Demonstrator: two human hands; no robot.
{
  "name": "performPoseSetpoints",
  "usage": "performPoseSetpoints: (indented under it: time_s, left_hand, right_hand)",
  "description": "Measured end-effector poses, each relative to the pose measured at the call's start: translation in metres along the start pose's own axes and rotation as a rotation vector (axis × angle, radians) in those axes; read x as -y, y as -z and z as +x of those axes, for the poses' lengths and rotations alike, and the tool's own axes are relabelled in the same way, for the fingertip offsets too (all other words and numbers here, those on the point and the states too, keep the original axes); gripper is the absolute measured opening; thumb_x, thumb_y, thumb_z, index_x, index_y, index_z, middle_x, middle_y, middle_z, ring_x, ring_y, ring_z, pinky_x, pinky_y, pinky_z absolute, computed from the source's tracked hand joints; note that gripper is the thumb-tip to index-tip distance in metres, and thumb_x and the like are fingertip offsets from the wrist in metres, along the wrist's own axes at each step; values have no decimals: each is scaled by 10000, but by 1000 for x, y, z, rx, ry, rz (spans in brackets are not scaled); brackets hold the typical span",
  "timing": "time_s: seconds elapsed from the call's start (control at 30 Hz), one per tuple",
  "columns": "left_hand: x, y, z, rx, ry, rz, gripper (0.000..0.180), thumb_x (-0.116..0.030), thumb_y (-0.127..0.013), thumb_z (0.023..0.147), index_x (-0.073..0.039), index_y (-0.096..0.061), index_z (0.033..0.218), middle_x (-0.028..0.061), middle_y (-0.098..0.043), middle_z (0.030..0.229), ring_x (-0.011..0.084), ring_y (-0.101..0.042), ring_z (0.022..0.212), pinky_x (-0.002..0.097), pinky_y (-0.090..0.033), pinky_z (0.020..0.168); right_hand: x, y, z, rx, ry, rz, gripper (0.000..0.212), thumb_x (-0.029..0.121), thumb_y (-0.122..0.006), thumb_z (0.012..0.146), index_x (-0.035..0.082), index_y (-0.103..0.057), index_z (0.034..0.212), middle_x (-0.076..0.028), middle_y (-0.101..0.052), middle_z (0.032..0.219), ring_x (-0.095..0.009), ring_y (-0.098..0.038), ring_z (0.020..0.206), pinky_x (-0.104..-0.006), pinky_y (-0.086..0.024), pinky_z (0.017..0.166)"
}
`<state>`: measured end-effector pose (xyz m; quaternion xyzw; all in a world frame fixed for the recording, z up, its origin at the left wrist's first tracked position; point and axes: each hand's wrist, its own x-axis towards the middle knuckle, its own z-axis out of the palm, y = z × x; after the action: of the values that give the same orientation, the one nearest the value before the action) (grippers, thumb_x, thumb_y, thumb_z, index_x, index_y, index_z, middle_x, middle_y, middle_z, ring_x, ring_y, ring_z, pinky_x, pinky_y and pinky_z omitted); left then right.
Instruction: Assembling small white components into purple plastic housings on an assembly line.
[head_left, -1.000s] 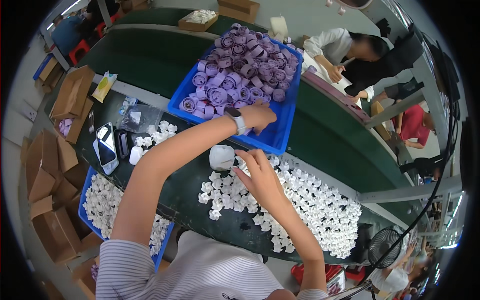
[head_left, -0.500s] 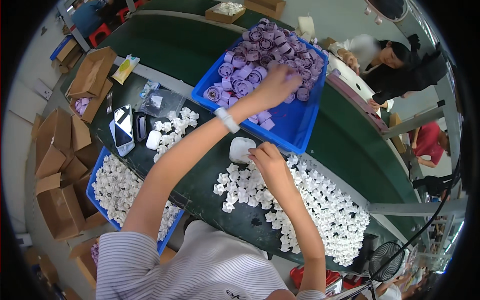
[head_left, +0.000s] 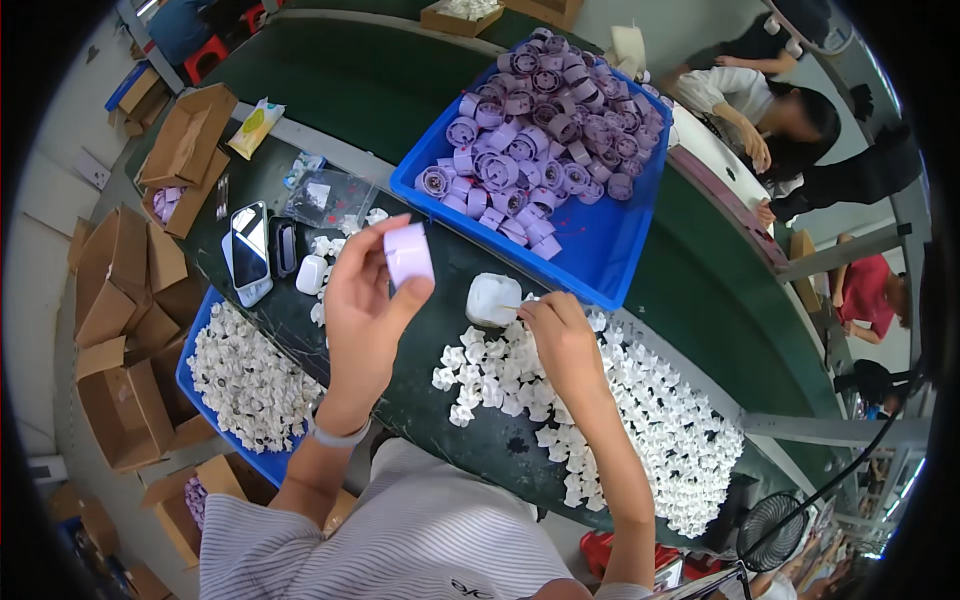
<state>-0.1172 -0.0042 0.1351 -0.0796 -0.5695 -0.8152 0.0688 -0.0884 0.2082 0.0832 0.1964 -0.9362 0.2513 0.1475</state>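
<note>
Fingers of L hand (head_left: 362,310) curled round a purple ring (head_left: 408,255), thumb on its near side, gap only as wide as the ring; R hand (head_left: 565,335) pinched nearly to nothing on a thin stick (head_left: 511,307) at the rim of the white tub (head_left: 493,299). Head view: ½ sec ago L was over the ring heap (head_left: 560,110) in the blue tray (head_left: 600,245); now it's back above the table (head_left: 415,385), just off the tray's near L corner, w/ the ring. R approx. same spot by the tub, near the tray's near edge. Writing: dark letters on the striped shirt (head_left: 450,520), only partly visible; print on the packet (head_left: 255,128) at table's far edge too small to read. Pose: L elbow bent, forearm up, palm turned inward, pale wristband (head_left: 340,437); R forearm reaches in over table's near edge, past white pieces (head_left: 680,440).
</note>
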Motion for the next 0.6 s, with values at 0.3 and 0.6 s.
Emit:
performPoseSetpoints:
  time_s: [0.3, 0.6]
  left_hand:
    - [11, -2, -35, 130, 57, 105, 570, 98, -738, 669, 30, -453, 1158, 134, -528, 1152, 186, -547, 1055, 301, -444, 907]
    - [20, -33, -51, 318, 125, 13, 545, 101, -726, 688, 9, -421, 1130, 171, -488, 1203, 218, -532, 1116, 326, -480, 923]
  right_hand:
    - [22, 25, -33, -363, -433, 483, 110, -49, -653, 784, -9, -676, 884, -88, -614, 834, -149, -591, 742, -239, -463, 668]
    - [52, 39, -61, -504, -570, 822, 148, -119, -631, 774, -53, -646, 905, -104, -574, 920, -158, -574, 844, -255, -477, 743]
